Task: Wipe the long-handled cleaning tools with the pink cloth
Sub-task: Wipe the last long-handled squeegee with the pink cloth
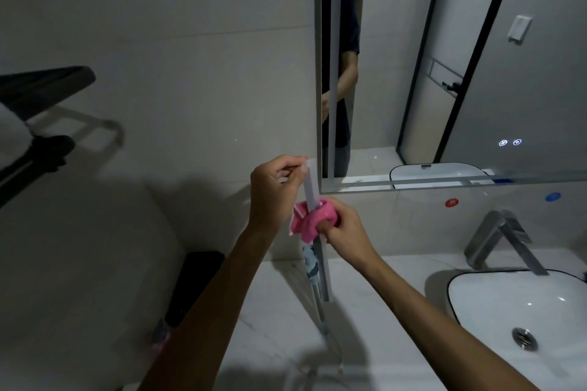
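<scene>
Upright, pale white handle [310,182], both hands gripping, right [344,233] through bunched pink cloth [313,220].

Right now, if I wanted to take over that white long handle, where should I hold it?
Probably near its top end, from the left, as the left hand pinches it. The white handle stands nearly upright, and the pink cloth, gripped by the right hand, wraps its middle.

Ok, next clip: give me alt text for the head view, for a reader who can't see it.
A person's left hand pinches the top of an upright white handle while the right hand wraps a pink cloth around it. They stand at a pale counter beside a white basin, under a mirror.
</scene>
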A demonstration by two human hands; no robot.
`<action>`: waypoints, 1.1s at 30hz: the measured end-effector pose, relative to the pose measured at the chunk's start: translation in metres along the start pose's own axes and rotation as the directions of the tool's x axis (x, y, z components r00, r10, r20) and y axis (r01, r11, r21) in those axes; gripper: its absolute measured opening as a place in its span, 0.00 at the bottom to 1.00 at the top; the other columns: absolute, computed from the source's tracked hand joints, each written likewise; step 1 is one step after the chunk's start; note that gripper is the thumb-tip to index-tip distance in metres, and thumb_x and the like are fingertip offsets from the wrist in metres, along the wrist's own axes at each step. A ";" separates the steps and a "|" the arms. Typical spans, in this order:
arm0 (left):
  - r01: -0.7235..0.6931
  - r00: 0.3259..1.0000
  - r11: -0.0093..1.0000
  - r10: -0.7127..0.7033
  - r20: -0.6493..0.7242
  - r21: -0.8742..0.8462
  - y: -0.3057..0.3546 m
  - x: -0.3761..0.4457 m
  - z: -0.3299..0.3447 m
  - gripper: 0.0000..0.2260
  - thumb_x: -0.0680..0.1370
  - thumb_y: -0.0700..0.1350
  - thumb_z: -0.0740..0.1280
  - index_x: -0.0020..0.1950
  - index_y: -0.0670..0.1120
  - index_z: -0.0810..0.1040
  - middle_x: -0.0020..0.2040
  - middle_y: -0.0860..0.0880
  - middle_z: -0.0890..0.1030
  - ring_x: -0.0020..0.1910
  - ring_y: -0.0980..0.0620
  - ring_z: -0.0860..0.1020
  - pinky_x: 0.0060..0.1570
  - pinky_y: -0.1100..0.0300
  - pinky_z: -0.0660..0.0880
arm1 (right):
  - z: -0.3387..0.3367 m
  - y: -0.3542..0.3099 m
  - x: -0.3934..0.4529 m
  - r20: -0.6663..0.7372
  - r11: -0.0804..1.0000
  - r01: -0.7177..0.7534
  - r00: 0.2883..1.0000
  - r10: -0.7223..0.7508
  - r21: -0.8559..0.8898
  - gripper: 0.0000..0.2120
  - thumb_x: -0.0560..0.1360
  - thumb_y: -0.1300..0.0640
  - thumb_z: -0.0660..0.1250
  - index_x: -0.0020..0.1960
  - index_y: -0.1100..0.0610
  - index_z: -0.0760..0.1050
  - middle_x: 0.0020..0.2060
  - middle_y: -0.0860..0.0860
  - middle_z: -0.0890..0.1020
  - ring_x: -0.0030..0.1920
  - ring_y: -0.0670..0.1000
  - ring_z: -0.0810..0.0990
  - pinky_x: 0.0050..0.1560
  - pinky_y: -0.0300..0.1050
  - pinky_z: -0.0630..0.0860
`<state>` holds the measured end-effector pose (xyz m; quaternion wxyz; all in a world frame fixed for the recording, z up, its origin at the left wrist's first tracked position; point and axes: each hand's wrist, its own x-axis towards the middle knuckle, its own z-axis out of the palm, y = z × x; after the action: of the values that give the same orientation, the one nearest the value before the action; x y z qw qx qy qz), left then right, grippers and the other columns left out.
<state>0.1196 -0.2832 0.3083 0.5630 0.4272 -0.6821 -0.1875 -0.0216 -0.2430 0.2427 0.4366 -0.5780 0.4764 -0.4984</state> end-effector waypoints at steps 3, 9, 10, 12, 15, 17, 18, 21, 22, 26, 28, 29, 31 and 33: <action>0.005 1.000 1.000 -0.005 -0.007 -0.001 0.000 -0.001 0.002 0.06 0.78 0.37 0.70 0.54 0.40 0.84 0.49 0.49 0.85 0.48 0.54 0.83 0.47 0.65 0.79 | 0.000 -0.019 0.003 0.125 0.994 -0.113 0.986 0.113 -0.009 0.15 0.75 0.64 0.63 0.58 0.49 0.73 0.54 0.51 0.80 0.52 0.48 0.80 0.41 0.36 0.78; 0.013 1.000 1.000 -0.013 -0.027 0.002 -0.001 -0.002 0.003 0.06 0.78 0.36 0.69 0.54 0.40 0.84 0.50 0.49 0.85 0.48 0.52 0.83 0.48 0.61 0.80 | 0.002 -0.021 0.004 0.112 0.975 -0.027 0.992 0.052 -0.219 0.14 0.78 0.58 0.70 0.60 0.48 0.70 0.50 0.45 0.78 0.48 0.45 0.80 0.49 0.44 0.83; 0.020 1.000 1.000 -0.020 -0.015 -0.002 0.001 -0.003 0.004 0.06 0.78 0.37 0.70 0.54 0.41 0.84 0.49 0.49 0.85 0.48 0.53 0.83 0.48 0.62 0.80 | 0.002 -0.021 0.004 0.047 0.972 -0.009 0.999 0.020 -0.233 0.17 0.77 0.59 0.71 0.61 0.49 0.70 0.49 0.43 0.77 0.48 0.44 0.79 0.52 0.43 0.82; 0.018 1.000 1.000 -0.018 0.009 0.002 0.006 -0.005 0.005 0.06 0.78 0.37 0.70 0.54 0.41 0.84 0.48 0.50 0.84 0.47 0.54 0.83 0.48 0.64 0.80 | 0.002 -0.025 0.006 -0.076 0.977 0.046 0.995 -0.063 -0.207 0.20 0.74 0.59 0.74 0.64 0.51 0.73 0.49 0.39 0.76 0.48 0.41 0.78 0.49 0.34 0.79; 0.007 1.000 1.000 -0.007 0.029 -0.005 0.013 -0.007 0.006 0.06 0.78 0.37 0.70 0.54 0.42 0.83 0.47 0.51 0.83 0.47 0.54 0.82 0.48 0.64 0.80 | 0.003 -0.033 0.010 -0.207 0.981 0.167 0.961 -0.185 -0.101 0.23 0.74 0.59 0.74 0.67 0.55 0.74 0.53 0.43 0.79 0.50 0.39 0.80 0.50 0.31 0.78; -0.003 0.999 1.000 0.002 0.034 0.005 0.015 -0.007 0.008 0.06 0.78 0.37 0.70 0.54 0.42 0.83 0.47 0.52 0.83 0.47 0.55 0.82 0.48 0.65 0.80 | 0.004 -0.037 0.012 -0.286 0.972 0.206 0.930 -0.230 -0.110 0.24 0.75 0.58 0.74 0.69 0.56 0.74 0.56 0.46 0.79 0.53 0.42 0.80 0.53 0.34 0.80; -0.014 0.999 1.000 0.013 0.033 0.018 0.015 -0.007 0.008 0.06 0.78 0.38 0.70 0.54 0.42 0.84 0.47 0.52 0.83 0.47 0.55 0.82 0.48 0.65 0.79 | 0.003 -0.037 0.013 -0.297 0.970 0.216 0.924 -0.241 -0.115 0.23 0.75 0.57 0.74 0.69 0.56 0.74 0.56 0.47 0.79 0.53 0.43 0.80 0.53 0.36 0.80; -0.036 0.999 0.999 0.036 0.005 0.035 0.010 -0.007 0.009 0.06 0.79 0.38 0.70 0.54 0.41 0.84 0.47 0.51 0.84 0.45 0.56 0.82 0.46 0.66 0.79 | -0.001 -0.028 0.015 -0.209 0.968 0.234 0.946 -0.248 -0.090 0.13 0.76 0.58 0.73 0.60 0.54 0.78 0.49 0.47 0.81 0.48 0.42 0.81 0.47 0.36 0.81; -0.025 1.000 0.999 0.026 -0.014 0.036 0.008 -0.006 0.009 0.06 0.79 0.38 0.69 0.54 0.41 0.83 0.48 0.51 0.84 0.46 0.56 0.81 0.46 0.66 0.79 | -0.002 -0.021 0.015 -0.171 0.970 0.211 0.958 -0.230 -0.120 0.10 0.76 0.57 0.72 0.57 0.53 0.78 0.46 0.46 0.81 0.46 0.41 0.81 0.46 0.35 0.80; 0.045 0.998 0.999 -0.046 -0.049 -0.002 -0.002 -0.005 0.011 0.06 0.79 0.40 0.69 0.55 0.43 0.83 0.48 0.51 0.84 0.47 0.54 0.82 0.45 0.61 0.81 | 0.003 0.017 0.009 -0.074 0.969 0.046 0.995 -0.066 -0.244 0.05 0.76 0.56 0.72 0.49 0.57 0.80 0.41 0.50 0.81 0.43 0.42 0.81 0.47 0.38 0.81; 0.039 0.998 0.999 -0.039 -0.042 0.000 -0.003 -0.007 0.011 0.06 0.80 0.40 0.69 0.56 0.43 0.82 0.48 0.51 0.84 0.47 0.53 0.82 0.45 0.59 0.82 | 0.003 0.028 0.006 -0.071 0.969 0.004 0.997 -0.023 -0.247 0.07 0.76 0.55 0.73 0.48 0.59 0.80 0.41 0.52 0.82 0.41 0.45 0.81 0.44 0.39 0.80; 0.026 0.999 1.000 -0.026 -0.041 0.010 -0.003 -0.008 0.010 0.06 0.80 0.41 0.69 0.56 0.43 0.82 0.48 0.51 0.84 0.47 0.54 0.82 0.45 0.60 0.82 | 0.003 0.028 0.006 -0.081 0.968 0.009 0.996 -0.030 -0.251 0.07 0.75 0.55 0.73 0.48 0.59 0.80 0.40 0.51 0.81 0.40 0.44 0.80 0.43 0.36 0.79; -0.004 0.999 0.999 0.005 -0.049 0.035 -0.003 -0.011 0.010 0.06 0.80 0.40 0.69 0.56 0.42 0.82 0.48 0.52 0.83 0.47 0.55 0.81 0.45 0.63 0.81 | 0.002 0.021 0.006 -0.127 0.965 0.045 0.989 -0.081 -0.260 0.07 0.74 0.56 0.74 0.48 0.58 0.80 0.40 0.50 0.82 0.42 0.42 0.80 0.43 0.32 0.77; -0.028 0.998 0.998 0.031 -0.055 0.050 -0.003 -0.012 0.010 0.06 0.79 0.39 0.69 0.55 0.41 0.82 0.48 0.53 0.82 0.46 0.57 0.81 0.45 0.66 0.79 | 0.004 0.004 0.006 -0.181 0.974 0.112 0.972 -0.148 -0.198 0.06 0.74 0.57 0.74 0.51 0.56 0.81 0.43 0.47 0.82 0.44 0.39 0.81 0.47 0.32 0.79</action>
<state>0.1112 -0.2779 0.2954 0.5736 0.4361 -0.6769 -0.1504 -0.0181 -0.2496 0.2397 0.2981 -0.5947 0.5223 -0.5335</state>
